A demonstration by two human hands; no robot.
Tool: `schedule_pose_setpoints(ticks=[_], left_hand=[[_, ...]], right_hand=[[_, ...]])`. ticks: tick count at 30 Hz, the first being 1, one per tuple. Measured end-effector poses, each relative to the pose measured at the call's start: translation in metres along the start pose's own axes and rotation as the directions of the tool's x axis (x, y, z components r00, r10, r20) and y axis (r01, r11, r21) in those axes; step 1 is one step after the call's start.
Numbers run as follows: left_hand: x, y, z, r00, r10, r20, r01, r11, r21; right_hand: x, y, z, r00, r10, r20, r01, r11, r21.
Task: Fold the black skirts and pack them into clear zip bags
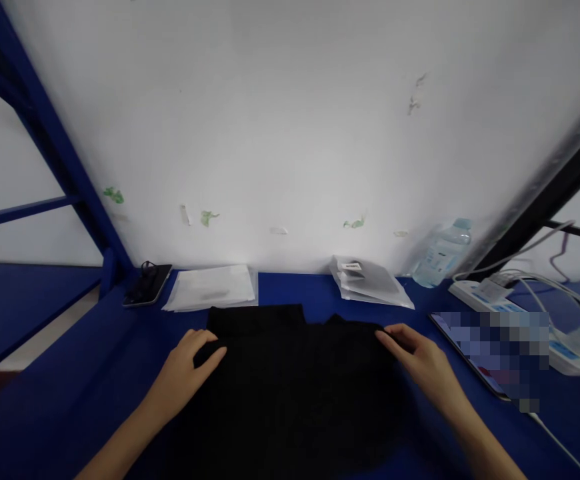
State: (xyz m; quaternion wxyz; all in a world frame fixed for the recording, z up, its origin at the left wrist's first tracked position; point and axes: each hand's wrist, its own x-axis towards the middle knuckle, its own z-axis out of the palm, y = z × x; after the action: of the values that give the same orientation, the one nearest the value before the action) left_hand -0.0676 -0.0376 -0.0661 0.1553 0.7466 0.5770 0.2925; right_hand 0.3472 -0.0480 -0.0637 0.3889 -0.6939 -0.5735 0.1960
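Head view: a black garment (290, 380) lies flat on the blue tabletop (95, 373), directly in front of the person, with both hands at its far corners.
Phone at far left: a dark phone (147, 285) with a cable coiled on it sits near the tabletop's back edge, well clear of the cloth; risk is low unless the cloth is swept that way.
Clear bags, left: a flat stack of packaging bags (213, 288) lies just behind the garment's upper edge; a push of the cloth forward could likely slide them or tuck one under the fabric.
Left hand: the left hand (190, 363) rests on the garment's left corner, fingers curled over the edge and pinching it lightly; a loose pinch could let the corner slip and crease.
Right hand: the right hand (417, 353) presses the right corner with fingers laid flat, not closed around anything; uneven pull against the other side could skew the fabric.
Bags and bottle, right: a second bag stack (370, 283) and a water bottle (443, 255) stand behind; a knock could tip the bottle.
Device and cords: a blurred-out screen (490, 353), power strip (520, 313) and cables (555, 283) lie just beside the right forearm; an elbow could snag them.
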Motion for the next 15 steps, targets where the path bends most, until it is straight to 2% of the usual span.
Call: schedule_pose_setpoints(ticks=[4,8,10,12,14,15], left_hand=[[0.001,0.002,0.004,0.998,-0.018,0.061,0.019,1.0,-0.019],[0.002,-0.001,0.005,0.998,-0.037,0.057,0.042,0.996,-0.082],[0.001,-0.001,0.005,0.997,-0.056,0.059,0.062,0.994,-0.095],[0.001,-0.001,0.006,0.996,-0.066,0.067,0.072,0.993,-0.092],[0.001,-0.001,0.007,0.996,-0.062,0.068,0.068,0.994,-0.086],[0.001,-0.002,0.008,0.996,-0.058,0.067,0.064,0.994,-0.084]], right_hand=[[0.005,0.0,-0.001,0.997,0.057,0.05,-0.049,0.989,-0.141],[0.007,-0.021,-0.006,0.996,0.033,-0.088,-0.053,0.971,-0.232],[0.004,-0.045,-0.004,0.984,-0.071,-0.165,0.022,0.959,-0.282],[-0.002,-0.076,0.007,0.948,-0.247,-0.2,0.175,0.93,-0.323],[-0.013,-0.106,0.03,0.887,-0.434,-0.162,0.359,0.865,-0.352],[-0.02,-0.119,0.046,0.858,-0.505,-0.097,0.442,0.82,-0.363]])
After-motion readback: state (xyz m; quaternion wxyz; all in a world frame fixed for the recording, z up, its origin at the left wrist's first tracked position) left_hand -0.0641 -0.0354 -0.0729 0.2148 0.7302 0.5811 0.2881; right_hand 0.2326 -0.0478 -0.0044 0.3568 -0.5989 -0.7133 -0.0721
